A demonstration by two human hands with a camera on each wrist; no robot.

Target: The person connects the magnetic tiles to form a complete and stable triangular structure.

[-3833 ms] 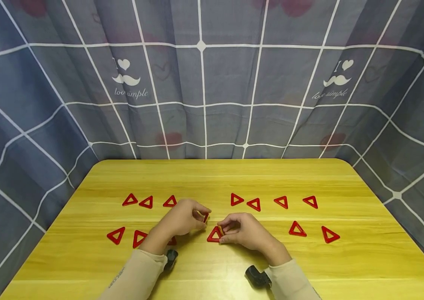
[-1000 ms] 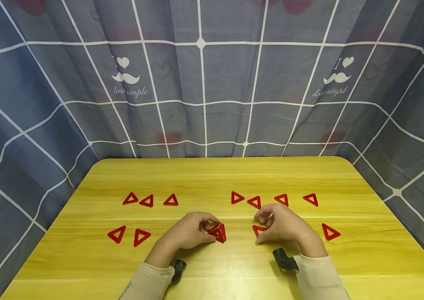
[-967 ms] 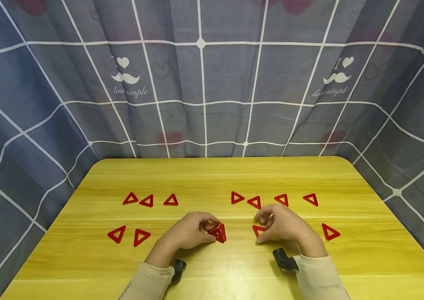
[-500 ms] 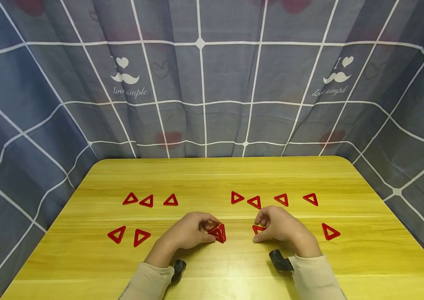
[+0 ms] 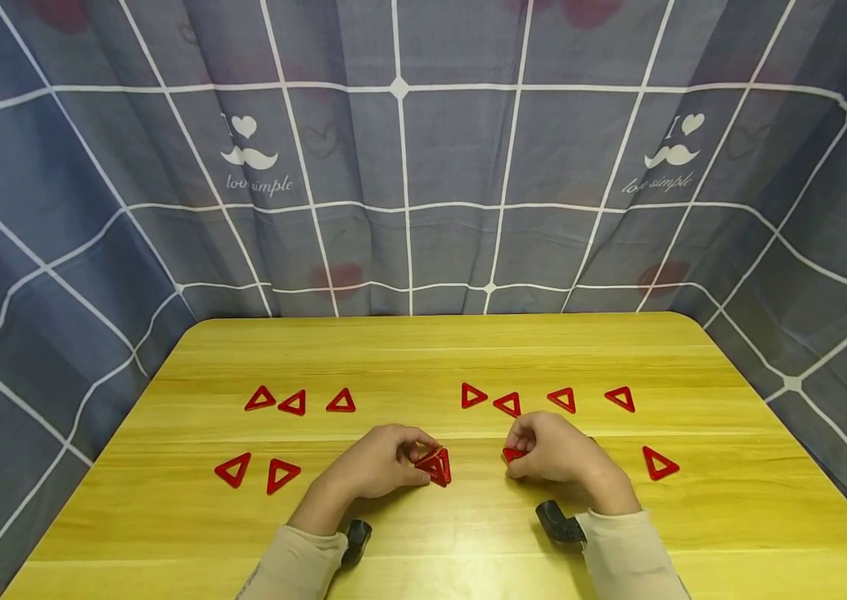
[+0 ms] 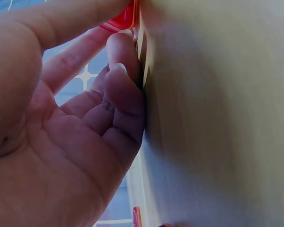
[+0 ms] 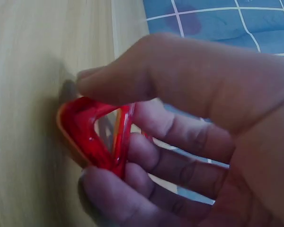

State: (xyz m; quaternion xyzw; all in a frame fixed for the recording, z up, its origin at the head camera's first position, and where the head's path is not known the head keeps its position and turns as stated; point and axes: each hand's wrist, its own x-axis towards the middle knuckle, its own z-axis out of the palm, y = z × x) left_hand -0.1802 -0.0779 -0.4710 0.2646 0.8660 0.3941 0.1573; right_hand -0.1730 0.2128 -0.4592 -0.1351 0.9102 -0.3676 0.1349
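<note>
The table (image 5: pixel 423 542) fills the lower frame; above it, your left hand (image 5: pixel 384 460) and right hand (image 5: pixel 560 454) both grasp: the left pinches a seemingly joined red cluster (image 5: pixel 434 468) at lower centre, the right a single triangle (image 7: pixel 85 124), unattached. Ten loose triangles (image 5: pixel 650 463) lie unjoined either side.

On the grey-blue fabric curtain with white grid lines (image 5: pixel 461 150), above the far left corner of the yellow wood-grain counter (image 5: pixel 423 542), a white print (image 5: pixel 249 158) shows a capital "I" partly lost in a fold, a heart and a moustache, over slanted script that reads "love simple", its middle letters broken by the crease. A matching white print (image 5: pixel 671 156) stands above the counter's far right corner, with "I", heart, moustache and the same creased "love simple". Dark lettering on the beige left sleeve (image 5: pixel 296 558), beyond the near edge, cannot be read.
</note>
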